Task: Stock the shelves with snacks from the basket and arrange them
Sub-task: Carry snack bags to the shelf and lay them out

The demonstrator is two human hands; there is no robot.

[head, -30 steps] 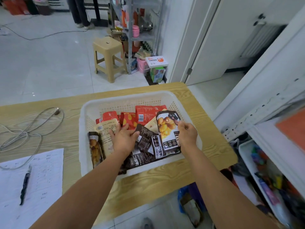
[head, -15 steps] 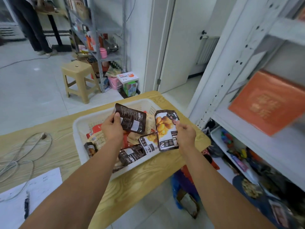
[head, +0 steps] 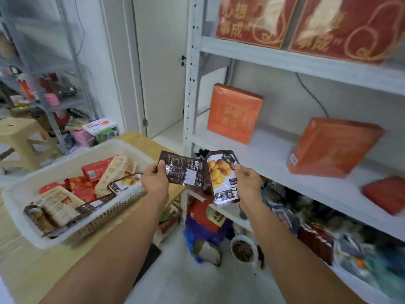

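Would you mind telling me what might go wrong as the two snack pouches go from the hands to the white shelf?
1. The left hand pinches the dark brown foil pouch by one edge, and the right hand holds the chestnut-printed pouch likewise; either may slip to the floor.
2. The flat orange box on the white metal shelf seems to lean; a pouch pushed beside it might tip it.
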